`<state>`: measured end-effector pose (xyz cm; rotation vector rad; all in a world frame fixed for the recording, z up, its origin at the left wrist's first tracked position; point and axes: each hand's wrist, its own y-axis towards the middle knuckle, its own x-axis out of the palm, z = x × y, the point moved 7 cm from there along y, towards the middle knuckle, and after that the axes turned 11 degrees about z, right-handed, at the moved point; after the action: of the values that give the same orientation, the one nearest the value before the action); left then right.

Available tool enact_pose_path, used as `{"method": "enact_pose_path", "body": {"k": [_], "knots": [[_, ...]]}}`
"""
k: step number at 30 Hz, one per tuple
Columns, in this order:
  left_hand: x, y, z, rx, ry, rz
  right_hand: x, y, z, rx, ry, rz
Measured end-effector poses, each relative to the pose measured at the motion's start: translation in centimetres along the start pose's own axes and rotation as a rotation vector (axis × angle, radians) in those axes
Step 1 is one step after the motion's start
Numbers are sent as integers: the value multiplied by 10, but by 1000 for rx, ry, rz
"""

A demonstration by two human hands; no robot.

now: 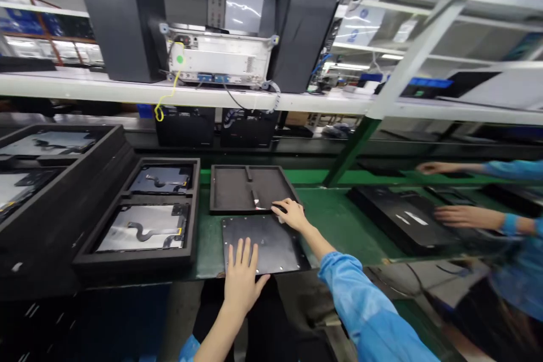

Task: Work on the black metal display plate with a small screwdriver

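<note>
A flat dark panel [267, 246] with small light dots along its edges lies in front of me on the green bench. My left hand [241, 280] rests on the panel's near edge, fingers stretched out and spread, holding nothing. Over the panel's far right part, by the near rim of a black foam tray [231, 189], is my right hand [291, 214]. Its fingers are bent together around something small and dark, too small to name. A little white piece [257, 203] lies inside the tray, just left of those fingertips.
To the left, a black foam tray [193, 209] holds two screen-like panels with ribbon cables; stacked foam trays [102, 175] stand beyond it. A green post [354, 150] rises at the back. At right, a co-worker's hands [464, 216] work near a black foam block [394, 218].
</note>
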<state>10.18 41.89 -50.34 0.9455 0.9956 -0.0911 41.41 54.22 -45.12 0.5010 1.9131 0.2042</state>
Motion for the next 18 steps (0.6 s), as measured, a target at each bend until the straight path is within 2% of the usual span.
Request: {"method": "enact_pose_path", "body": {"k": [6, 9, 11, 15, 17, 18], "knots": [[-7, 0, 5, 33, 61, 60, -35, -13, 7, -24, -14, -10], [-7, 0, 6, 50, 111, 76, -84, 8, -6, -71, -15, 67], [-3, -1, 3, 45, 133, 66, -135, 36, -35, -183, 19, 178], [20, -8, 1, 57, 112, 67, -242, 117, -133, -507, 59, 393], [37, -13, -1, -8, 108, 112, -279, 173, -183, -611, 62, 449], [45, -16, -1, -55, 111, 141, -291, 204, -206, -640, 35, 464]]}}
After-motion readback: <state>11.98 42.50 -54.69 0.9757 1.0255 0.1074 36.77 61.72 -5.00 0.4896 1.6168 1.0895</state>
